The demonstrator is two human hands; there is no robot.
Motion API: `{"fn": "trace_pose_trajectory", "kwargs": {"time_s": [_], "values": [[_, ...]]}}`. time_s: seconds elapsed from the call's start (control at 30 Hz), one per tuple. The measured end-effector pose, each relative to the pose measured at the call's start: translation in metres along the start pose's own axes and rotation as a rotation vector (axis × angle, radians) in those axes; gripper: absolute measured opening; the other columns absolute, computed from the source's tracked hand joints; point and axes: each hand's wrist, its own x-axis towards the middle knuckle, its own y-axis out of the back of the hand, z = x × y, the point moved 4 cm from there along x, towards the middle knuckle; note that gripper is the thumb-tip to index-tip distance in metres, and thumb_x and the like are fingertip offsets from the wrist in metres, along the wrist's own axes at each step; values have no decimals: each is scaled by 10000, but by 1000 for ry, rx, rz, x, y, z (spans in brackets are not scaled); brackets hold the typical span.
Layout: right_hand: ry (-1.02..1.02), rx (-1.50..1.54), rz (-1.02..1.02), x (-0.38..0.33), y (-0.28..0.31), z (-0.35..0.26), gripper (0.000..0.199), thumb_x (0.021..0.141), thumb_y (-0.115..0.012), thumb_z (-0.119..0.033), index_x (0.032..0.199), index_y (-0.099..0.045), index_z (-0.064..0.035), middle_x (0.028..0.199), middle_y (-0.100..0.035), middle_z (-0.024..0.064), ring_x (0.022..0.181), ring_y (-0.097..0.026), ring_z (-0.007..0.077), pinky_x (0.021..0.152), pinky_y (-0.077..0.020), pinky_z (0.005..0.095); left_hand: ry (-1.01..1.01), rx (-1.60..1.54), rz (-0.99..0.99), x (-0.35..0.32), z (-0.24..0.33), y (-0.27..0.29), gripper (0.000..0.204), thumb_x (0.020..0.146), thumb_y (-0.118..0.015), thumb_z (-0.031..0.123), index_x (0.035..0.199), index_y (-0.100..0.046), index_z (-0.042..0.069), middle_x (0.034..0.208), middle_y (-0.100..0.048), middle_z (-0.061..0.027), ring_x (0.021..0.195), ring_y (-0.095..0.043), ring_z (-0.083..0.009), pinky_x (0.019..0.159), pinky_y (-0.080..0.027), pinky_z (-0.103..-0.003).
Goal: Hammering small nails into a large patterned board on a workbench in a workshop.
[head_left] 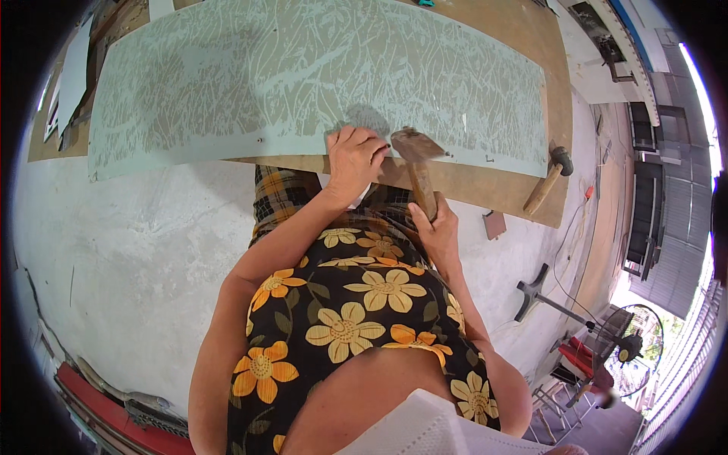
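Note:
My right hand [440, 227] is wrapped round the wooden handle of a hammer [422, 182]. The hammer's metal head, slightly blurred, hangs over the near edge of a pale green patterned sheet [318, 136], just right of my left hand. On that edge my left hand [353, 163] rests with thumb and fingers pinched together. What the pinch holds is too small to make out. The sheet lies on a brown board [455, 182]. A small dark pin [260, 140] sits near the sheet's front edge, left of my left hand.
A second hammer [540, 191] with a dark head lies at the board's right corner. On the pale floor is a small brown block [494, 224]. A standing fan [629, 346] is at the lower right, a cable [563, 262] near it. White panels [76, 83] lean at the left.

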Motion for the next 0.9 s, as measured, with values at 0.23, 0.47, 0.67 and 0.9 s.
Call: {"fn": "trace_pose_trajectory", "kwargs": {"time_s": [0.23, 0.47, 0.67, 0.9], "values": [[-7, 40, 30, -1, 5, 1, 307, 885, -705, -252, 995, -596, 12, 698, -647, 169, 648, -663, 275, 618, -503, 360, -16, -2, -20, 1, 0, -1, 132, 709, -784, 146, 820, -717, 120, 907, -639, 18, 888, -568, -213, 811, -353, -376], [-92, 50, -31, -2, 1, 4, 317, 884, -709, -250, 1021, -601, 14, 740, -647, 201, 684, -661, 316, 638, -493, 354, -17, 24, -34, 2, 0, -1, 117, 719, -780, 145, 811, -712, 119, 913, -638, 14, 887, -563, -213, 806, -353, -378], [-21, 32, -5, 1, -1, 8, 337, 891, -697, -289, 1029, -606, 5, 736, -624, 222, 673, -631, 354, 636, -492, 369, -18, 23, -43, 1, -1, -1, 134, 706, -774, 131, 823, -711, 115, 922, -641, 15, 912, -559, -217, 802, -354, -389], [-75, 79, -51, 0, -2, 7, 387, 879, -706, -318, 1058, -601, 8, 784, -639, 237, 740, -630, 426, 667, -499, 399, -25, 33, -30, 2, 2, -2, 159, 689, -794, 136, 827, -716, 119, 930, -631, 6, 918, -557, -211, 821, -354, -394]]}}
